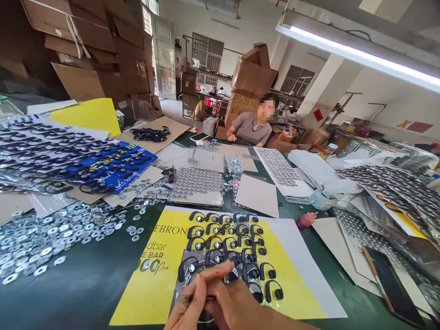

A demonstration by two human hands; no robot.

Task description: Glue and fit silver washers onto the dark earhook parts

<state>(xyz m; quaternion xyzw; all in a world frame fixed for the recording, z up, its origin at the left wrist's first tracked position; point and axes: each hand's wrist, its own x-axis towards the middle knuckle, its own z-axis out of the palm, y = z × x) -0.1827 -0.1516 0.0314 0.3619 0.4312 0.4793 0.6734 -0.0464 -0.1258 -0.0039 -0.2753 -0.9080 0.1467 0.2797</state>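
My left hand (189,300) and my right hand (237,300) meet at the bottom centre, low over a yellow printed sheet (137,293). Their fingers are closed and pressed together. A dark piece shows partly below them, but what they grip is mostly hidden. Rows of black ear-hook earphone pieces (275,289) lie on the sheet just beyond and to the right of my hands. Some of those pieces rest on a grey plastic sheet (187,257) on top of the yellow one.
Loose metal washers (44,252) are heaped at left, beside stacked sheets of ear hooks (68,156). A small red bottle (305,220) and a phone (392,284) lie at right. Trays of metal discs (197,183) stand ahead. A co-worker (252,128) sits across the table.
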